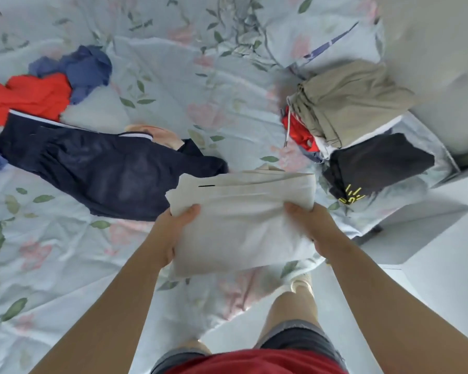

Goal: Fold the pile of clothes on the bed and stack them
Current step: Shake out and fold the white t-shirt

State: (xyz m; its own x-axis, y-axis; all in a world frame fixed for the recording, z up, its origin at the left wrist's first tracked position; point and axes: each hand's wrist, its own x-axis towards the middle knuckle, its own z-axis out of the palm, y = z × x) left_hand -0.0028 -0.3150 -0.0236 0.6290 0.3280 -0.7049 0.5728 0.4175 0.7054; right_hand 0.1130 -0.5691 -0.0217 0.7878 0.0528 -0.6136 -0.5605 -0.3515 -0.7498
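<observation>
Fingers [191, 211] clasp folded white garment [243, 220] edges | left hand [170, 233], right hand [311, 225] | arms extended over bed [65, 252]

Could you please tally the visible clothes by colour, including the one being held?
White: 1, white garment
Navy: 1, navy garment
Red: 2, loose red garment, stacked red garment
Blue: 1, blue garment
Khaki: 1, khaki garment
Black: 1, black garment
Total: 7, leaving unclear slivers uncounted
</observation>
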